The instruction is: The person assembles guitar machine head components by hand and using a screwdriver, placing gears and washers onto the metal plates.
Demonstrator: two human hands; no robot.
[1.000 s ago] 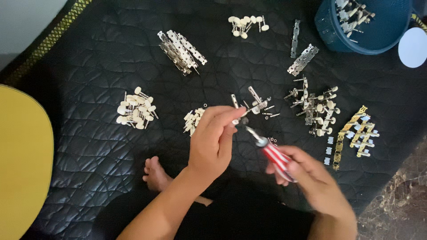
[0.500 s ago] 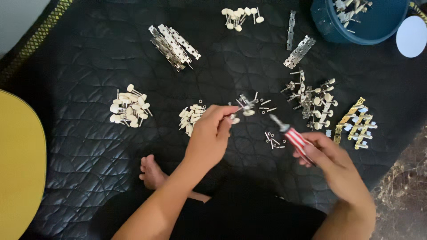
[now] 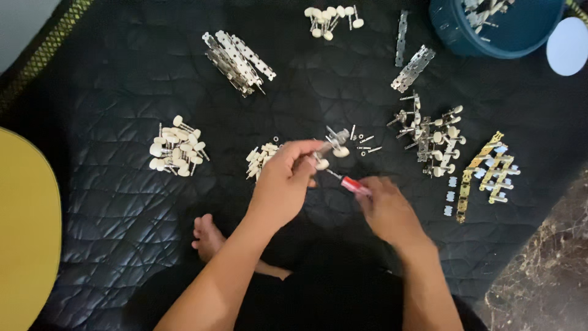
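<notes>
Head view: the left hand pinches a small metal peg part at its fingertips, near the middle of the black mat. The right hand grips a red-handled screwdriver, whose shaft points up-left toward the part.

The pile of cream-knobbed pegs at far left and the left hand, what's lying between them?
In the head view, a smaller heap of cream pegs lies between that pile and the left hand; elsewhere, bare black mat.
</notes>
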